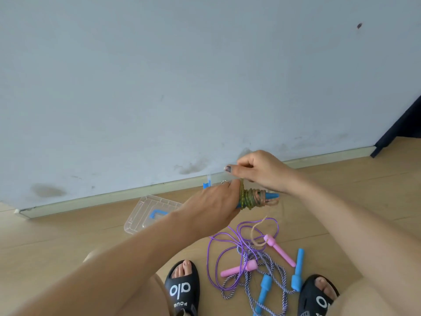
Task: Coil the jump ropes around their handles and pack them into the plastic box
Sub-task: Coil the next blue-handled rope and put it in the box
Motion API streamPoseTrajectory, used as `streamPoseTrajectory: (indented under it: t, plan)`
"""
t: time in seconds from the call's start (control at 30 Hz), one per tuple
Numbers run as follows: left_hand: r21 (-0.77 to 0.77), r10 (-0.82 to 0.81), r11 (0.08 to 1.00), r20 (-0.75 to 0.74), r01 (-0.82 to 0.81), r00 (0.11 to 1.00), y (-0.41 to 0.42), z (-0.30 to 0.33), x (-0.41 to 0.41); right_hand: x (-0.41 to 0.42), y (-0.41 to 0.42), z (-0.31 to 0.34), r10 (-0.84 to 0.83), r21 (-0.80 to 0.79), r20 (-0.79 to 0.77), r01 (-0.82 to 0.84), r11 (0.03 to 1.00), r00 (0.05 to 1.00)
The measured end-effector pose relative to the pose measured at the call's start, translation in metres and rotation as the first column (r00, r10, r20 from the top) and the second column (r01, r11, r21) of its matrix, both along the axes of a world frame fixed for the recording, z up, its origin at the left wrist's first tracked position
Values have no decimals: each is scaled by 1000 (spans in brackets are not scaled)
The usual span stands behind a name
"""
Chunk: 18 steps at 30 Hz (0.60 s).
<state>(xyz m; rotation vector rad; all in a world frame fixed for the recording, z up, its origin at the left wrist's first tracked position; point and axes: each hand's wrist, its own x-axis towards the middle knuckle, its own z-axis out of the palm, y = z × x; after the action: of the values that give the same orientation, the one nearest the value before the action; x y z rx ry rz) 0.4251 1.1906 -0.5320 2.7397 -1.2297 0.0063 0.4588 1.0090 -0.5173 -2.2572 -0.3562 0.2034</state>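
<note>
Head view: hands grip coiled rope above floor

White "alo" (upside down to the camera) on each black slide sandal.

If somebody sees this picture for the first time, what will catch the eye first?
Probably the two hands mid-frame: the left hand grips blue handles wrapped in green-brown rope, while the right hand pinches the rope above. Next, the purple rope with pink handles tangled on the floor between the slippers.
</note>
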Motion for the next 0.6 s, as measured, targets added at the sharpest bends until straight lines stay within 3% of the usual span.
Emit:
streamPoseTrajectory:
  t: [0.13,0.3,0.37,0.47,0.53,0.6]
  plan:
    - [-162,32,986,-30,-37,999,4,8,3,4,1,-8,-72,115,-186,95,989,980]
    - [-227,-35,974,-84,15,996,8,7,2,1,7,-34,43,216,-412,52,975,910]
    - [-285,-25,958,-191,-31,981,11,5,5,-8,6,-39,55,245,-422,55,968,905]
    - [-357,-17,927,-341,-113,940,9,8,5,-23,12,-41,-17,129,-360,68,989,933]
    - [-413,37,885,-395,-214,918,7,10,10,-30,21,-44,-163,111,-403,225,968,900]
    - [-391,158,848,-461,-359,873,11,11,21,-36,30,-57,-240,51,-344,273,961,908]
